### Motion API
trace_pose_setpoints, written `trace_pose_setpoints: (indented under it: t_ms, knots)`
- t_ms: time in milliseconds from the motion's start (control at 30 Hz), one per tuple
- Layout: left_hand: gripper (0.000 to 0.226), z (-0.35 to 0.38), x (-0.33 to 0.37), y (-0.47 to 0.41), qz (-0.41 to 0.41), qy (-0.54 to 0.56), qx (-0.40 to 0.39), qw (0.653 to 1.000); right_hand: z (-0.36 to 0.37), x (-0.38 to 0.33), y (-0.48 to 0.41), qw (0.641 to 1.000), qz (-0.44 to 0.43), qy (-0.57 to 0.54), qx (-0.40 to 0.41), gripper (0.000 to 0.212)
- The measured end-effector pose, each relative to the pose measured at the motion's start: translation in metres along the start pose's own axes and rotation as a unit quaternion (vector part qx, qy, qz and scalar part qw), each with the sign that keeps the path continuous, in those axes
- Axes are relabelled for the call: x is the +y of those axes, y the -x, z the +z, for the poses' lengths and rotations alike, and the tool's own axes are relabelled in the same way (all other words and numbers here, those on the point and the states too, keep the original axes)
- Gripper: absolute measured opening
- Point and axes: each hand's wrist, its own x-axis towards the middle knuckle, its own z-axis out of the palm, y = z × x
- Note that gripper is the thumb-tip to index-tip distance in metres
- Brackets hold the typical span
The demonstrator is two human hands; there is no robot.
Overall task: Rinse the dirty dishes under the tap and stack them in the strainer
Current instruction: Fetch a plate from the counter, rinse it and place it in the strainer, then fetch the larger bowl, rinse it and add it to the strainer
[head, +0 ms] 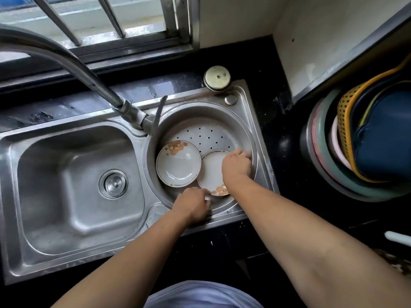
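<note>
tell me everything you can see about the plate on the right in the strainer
The right plate is a shallow, round, white, glazed dish, ceramic by its look, with a thin brown rim line, a cartoon bear at its near edge and "may you be happy" at its far edge. It lies face up, looks clean, and sits in the perforated strainer. Its left edge meets or overlaps the left plate. The right hand covers its right side; the left hand touches its near rim.
</note>
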Motion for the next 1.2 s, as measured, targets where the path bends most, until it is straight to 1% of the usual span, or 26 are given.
trace_pose_setpoints:
  t_ms: [200, 300, 367, 433, 500, 567, 633, 667, 700, 800, 833, 867, 900, 1000, 1067, 1200]
  knots:
    - [0.047, -0.003, -0.006, 0.011, 0.008, -0.001, 0.005, 1.000, 0.002, -0.004, 0.008, 0.998, 0.013, -0.064, -0.005, 0.045]
    - [0.048, -0.009, -0.006, 0.022, 0.022, -0.020, 0.019, 0.999, 0.000, -0.004, 0.019, 0.989, 0.030, -0.145, 0.012, 0.048]
    - [0.048, -0.015, -0.006, 0.032, 0.040, -0.025, 0.036, 0.998, -0.001, -0.005, 0.031, 0.971, 0.042, -0.231, 0.040, 0.051]
    - [0.046, -0.022, -0.009, 0.046, 0.065, -0.014, 0.055, 0.996, -0.001, -0.008, 0.050, 0.948, 0.031, -0.304, 0.085, 0.045]
    - [0.041, -0.027, -0.015, 0.061, 0.094, -0.001, 0.074, 0.993, 0.003, -0.014, 0.077, 0.918, 0.017, -0.380, 0.109, 0.038]
    - [0.034, -0.031, -0.022, 0.080, 0.128, 0.009, 0.088, 0.988, 0.011, -0.020, 0.110, 0.880, 0.028, -0.462, 0.107, 0.032]
    - [0.029, -0.033, -0.031, 0.099, 0.166, 0.011, 0.096, 0.981, 0.022, -0.028, 0.145, 0.829, 0.064, -0.547, 0.097, 0.025]
    - [0.028, -0.034, -0.037, 0.109, 0.182, 0.011, 0.100, 0.978, 0.028, -0.032, 0.164, 0.790, 0.087, -0.600, 0.091, 0.021]
    - [0.028, -0.033, -0.044, 0.118, 0.195, 0.010, 0.104, 0.975, 0.033, -0.038, 0.182, 0.740, 0.114, -0.659, 0.079, 0.019]
    - [0.029, -0.030, -0.059, 0.141, 0.233, -0.007, 0.107, 0.966, 0.046, -0.056, 0.239, 0.541, 0.189, -0.819, 0.044, 0.019]
    - [0.028, -0.025, -0.060, 0.149, 0.251, -0.021, 0.099, 0.963, 0.053, -0.063, 0.262, 0.485, 0.215, -0.847, 0.044, 0.022]
    - [0.025, -0.018, -0.060, 0.156, 0.273, -0.036, 0.085, 0.958, 0.061, -0.072, 0.284, 0.441, 0.240, -0.863, 0.046, 0.023]
    - [0.023, -0.008, -0.059, 0.165, 0.299, -0.053, 0.068, 0.950, 0.071, -0.081, 0.309, 0.410, 0.264, -0.872, 0.047, 0.023]
    - [0.024, 0.028, -0.056, 0.200, 0.360, -0.097, 0.008, 0.928, 0.110, -0.116, 0.387, 0.359, 0.314, -0.878, 0.036, 0.019]
    - [0.028, 0.054, -0.052, 0.222, 0.378, -0.116, -0.036, 0.918, 0.141, -0.140, 0.436, 0.318, 0.340, -0.884, 0.039, 0.017]
    - [0.028, 0.112, -0.039, 0.261, 0.399, -0.171, -0.129, 0.892, 0.209, -0.178, 0.523, 0.232, 0.418, -0.875, 0.082, 0.017]
